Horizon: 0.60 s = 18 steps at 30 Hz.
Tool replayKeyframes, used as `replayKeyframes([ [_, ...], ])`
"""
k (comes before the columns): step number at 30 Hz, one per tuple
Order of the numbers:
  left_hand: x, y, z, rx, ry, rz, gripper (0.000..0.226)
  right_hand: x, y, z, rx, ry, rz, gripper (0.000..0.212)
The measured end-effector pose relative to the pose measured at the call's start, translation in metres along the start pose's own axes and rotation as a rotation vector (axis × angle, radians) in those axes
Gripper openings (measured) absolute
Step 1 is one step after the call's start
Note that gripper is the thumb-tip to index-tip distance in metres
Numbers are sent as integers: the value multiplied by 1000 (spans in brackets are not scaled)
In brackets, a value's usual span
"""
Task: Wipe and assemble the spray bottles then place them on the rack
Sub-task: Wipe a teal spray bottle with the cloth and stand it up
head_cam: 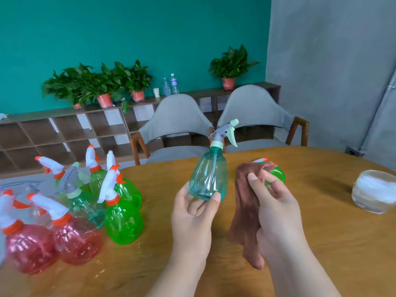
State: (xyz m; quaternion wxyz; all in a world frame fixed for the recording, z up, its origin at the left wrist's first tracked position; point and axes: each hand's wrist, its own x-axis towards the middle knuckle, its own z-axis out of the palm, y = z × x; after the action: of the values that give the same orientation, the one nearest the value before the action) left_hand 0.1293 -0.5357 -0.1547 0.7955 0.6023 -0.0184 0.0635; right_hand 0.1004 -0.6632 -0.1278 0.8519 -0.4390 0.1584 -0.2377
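Observation:
My left hand (194,213) holds a teal spray bottle (209,176) by its base, upright above the wooden table (321,243), with a grey and pale-green trigger head (225,131) screwed on. My right hand (276,204) grips a brown cloth (244,211) that hangs down beside the bottle without touching it. Behind the cloth lies a green spray bottle (277,174), mostly hidden. Several assembled bottles stand at the left: green ones (123,221), red ones (75,241) and a teal one (83,206).
A clear glass bowl (374,190) holding something white stands at the table's right edge. Two grey chairs (175,125) face the far side. A low wooden shelf unit (64,133) with potted plants (102,84) and water bottles runs along the teal wall.

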Motion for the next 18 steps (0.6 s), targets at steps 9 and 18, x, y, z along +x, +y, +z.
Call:
replayKeyframes([
  [9,-56,5,-57,-77,-95,20,67,-45,24,25,-376,-141,-388,26],
  [18,-60,12,-105,-183,-124,-20,70,-103,69,38,-745,-221,-836,22],
])
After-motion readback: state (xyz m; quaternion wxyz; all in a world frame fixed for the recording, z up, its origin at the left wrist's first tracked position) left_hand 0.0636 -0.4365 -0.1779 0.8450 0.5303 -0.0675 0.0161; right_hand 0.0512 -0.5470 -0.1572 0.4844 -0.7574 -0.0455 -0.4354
